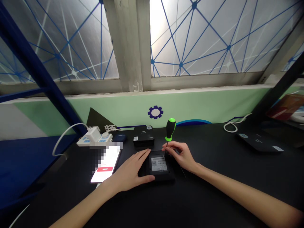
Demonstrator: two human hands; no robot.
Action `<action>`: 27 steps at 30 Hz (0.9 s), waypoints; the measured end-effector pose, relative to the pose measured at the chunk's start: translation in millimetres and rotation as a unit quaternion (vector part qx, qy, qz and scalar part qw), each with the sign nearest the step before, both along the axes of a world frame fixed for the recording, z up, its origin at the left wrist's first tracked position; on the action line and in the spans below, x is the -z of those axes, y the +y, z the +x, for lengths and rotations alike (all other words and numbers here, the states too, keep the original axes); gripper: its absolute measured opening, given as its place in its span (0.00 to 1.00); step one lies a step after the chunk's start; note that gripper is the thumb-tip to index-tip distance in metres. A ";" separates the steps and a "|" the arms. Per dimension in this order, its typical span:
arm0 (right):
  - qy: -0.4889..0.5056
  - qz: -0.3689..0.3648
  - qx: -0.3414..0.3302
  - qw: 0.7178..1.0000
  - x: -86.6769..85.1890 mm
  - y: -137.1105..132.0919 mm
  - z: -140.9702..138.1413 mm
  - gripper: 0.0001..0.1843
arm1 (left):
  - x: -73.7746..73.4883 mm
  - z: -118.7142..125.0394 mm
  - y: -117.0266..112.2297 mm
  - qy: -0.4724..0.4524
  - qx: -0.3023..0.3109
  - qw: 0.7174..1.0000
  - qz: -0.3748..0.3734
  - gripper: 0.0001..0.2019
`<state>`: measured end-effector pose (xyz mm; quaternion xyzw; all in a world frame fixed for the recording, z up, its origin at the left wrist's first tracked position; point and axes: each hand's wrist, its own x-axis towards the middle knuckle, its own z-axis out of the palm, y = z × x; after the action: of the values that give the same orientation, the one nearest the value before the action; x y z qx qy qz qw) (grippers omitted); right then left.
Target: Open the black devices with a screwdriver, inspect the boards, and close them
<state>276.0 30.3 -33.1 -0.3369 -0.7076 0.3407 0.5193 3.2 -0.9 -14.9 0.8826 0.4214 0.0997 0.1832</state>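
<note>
Left hand [129, 169] spread flat on a black box [158, 166], right hand [180, 155] pinching a green-and-black screwdriver [170, 129] upright at the box's far corner. Just left, a lit phone [105, 164]. Farther back, a small black box [143, 136] and a power strip [93, 141] on the black table [213, 196].

On table [209, 202]: drive case [158, 166] centre, screwdriver [170, 129] just behind, small box [143, 137] far, phone [105, 164] left, power strip [95, 139] far left, flat box [260, 142] far right.
</note>
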 end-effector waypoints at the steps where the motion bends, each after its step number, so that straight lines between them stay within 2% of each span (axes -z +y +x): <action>1: -0.001 0.007 0.001 1.000 0.4 0.0 0.3 0.08 | -0.3 0.0 -0.1 0.000 -0.001 1.000 -0.002 0.44; 7: -0.028 0.042 0.021 0.998 0.1 -1.1 1.9 0.09 | -1.8 0.7 -0.6 0.002 -0.005 1.000 -0.007 0.45; 14: 0.008 0.047 0.033 0.998 -0.7 -2.5 2.1 0.08 | -2.5 0.4 -0.6 0.000 -0.002 1.000 -0.008 0.44; 20: 0.051 -0.007 -0.011 0.999 -4.6 -4.3 2.2 0.12 | -2.0 0.4 0.2 -0.005 -0.004 1.000 -0.007 0.45; 27: 0.009 0.027 -0.062 0.998 -8.6 -6.0 10.0 0.19 | -5.3 1.9 -1.2 -0.004 -0.010 1.000 -0.009 0.46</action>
<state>286.0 24.3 -24.5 -0.2748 -0.7312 0.3565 0.5126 5.0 -2.1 -9.6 0.8763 0.4300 0.1012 0.1922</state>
